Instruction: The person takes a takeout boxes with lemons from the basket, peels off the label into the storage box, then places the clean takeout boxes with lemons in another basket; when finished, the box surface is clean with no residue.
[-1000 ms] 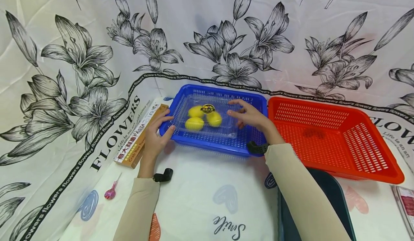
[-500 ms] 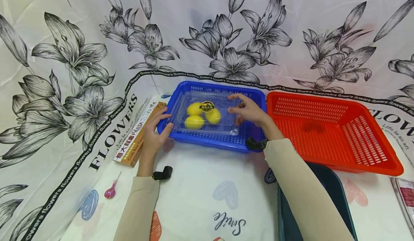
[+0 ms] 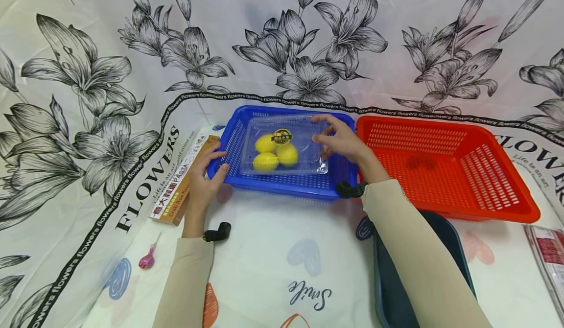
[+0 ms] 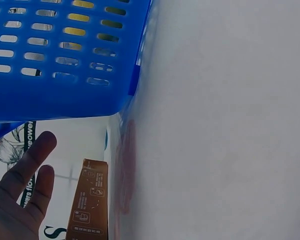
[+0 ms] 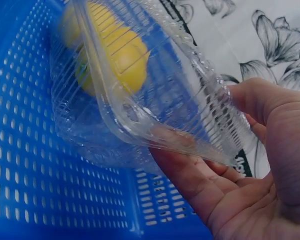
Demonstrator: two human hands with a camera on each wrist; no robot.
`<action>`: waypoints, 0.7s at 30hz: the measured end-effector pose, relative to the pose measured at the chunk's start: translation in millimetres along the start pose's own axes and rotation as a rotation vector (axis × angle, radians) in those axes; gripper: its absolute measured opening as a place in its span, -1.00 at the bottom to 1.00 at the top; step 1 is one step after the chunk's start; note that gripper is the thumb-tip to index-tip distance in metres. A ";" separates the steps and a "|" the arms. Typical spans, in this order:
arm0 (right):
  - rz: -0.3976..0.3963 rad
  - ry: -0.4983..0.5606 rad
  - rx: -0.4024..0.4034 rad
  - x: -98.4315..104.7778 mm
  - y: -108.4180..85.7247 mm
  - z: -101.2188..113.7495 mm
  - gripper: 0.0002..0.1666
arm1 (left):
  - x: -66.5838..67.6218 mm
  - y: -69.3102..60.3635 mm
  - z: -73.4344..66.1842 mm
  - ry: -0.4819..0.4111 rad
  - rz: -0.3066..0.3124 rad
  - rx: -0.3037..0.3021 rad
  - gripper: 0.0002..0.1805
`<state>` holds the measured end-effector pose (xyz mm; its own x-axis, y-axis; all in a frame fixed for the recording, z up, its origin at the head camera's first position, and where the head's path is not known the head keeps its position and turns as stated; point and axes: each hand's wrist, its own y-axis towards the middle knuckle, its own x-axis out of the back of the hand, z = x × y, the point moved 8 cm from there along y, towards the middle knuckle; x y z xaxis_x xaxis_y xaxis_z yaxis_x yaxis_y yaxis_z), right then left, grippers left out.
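Observation:
A clear plastic box point(image 3: 304, 144) with three lemons point(image 3: 266, 162) and a black label on its lid is in the blue basket point(image 3: 273, 180). My right hand point(image 3: 341, 139) grips the box's right end; in the right wrist view, thumb and fingers point(image 5: 190, 180) hold its edge, and the box is tilted there. At the basket's left rim is my left hand point(image 3: 204, 176), its thumb and forefinger at the corner. Seen in the left wrist view, other fingers point(image 4: 27, 167) are spread and fairly straight below the blue rim.
A pasta box point(image 3: 182, 183) lies beside my left hand, with a pink lollipop point(image 3: 147, 257) in front of it. To the right stand a red basket point(image 3: 436, 191) and a dark green tray point(image 3: 396, 289). A red and white packet point(image 3: 548, 259) is at the far right.
The clear box has risen slightly at my right hand's grip and turned a little, so its near edge looks more level. My left hand stays at the rim. The head view has shifted slightly.

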<state>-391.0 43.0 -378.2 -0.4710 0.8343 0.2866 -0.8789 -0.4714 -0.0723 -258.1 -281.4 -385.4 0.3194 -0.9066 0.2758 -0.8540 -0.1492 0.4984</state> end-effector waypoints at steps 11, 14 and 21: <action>-0.079 0.057 0.030 20.9 -19.7 15.9 -0.35 | 1.4 -1.8 1.9 -0.004 0.004 0.028 -0.64; -0.098 0.066 0.042 26.6 -27.6 22.6 -0.37 | 2.4 -1.8 2.8 -0.008 -0.003 0.034 -0.64; -0.142 0.093 0.069 38.5 -51.6 38.3 -0.38 | 1.1 -0.7 1.7 -0.006 0.000 0.033 -0.64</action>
<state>-360.9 88.5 -326.8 -0.3506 0.9151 0.1992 -0.9313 -0.3631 0.0287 -257.8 -282.9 -386.8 0.3168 -0.9090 0.2709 -0.8672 -0.1619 0.4709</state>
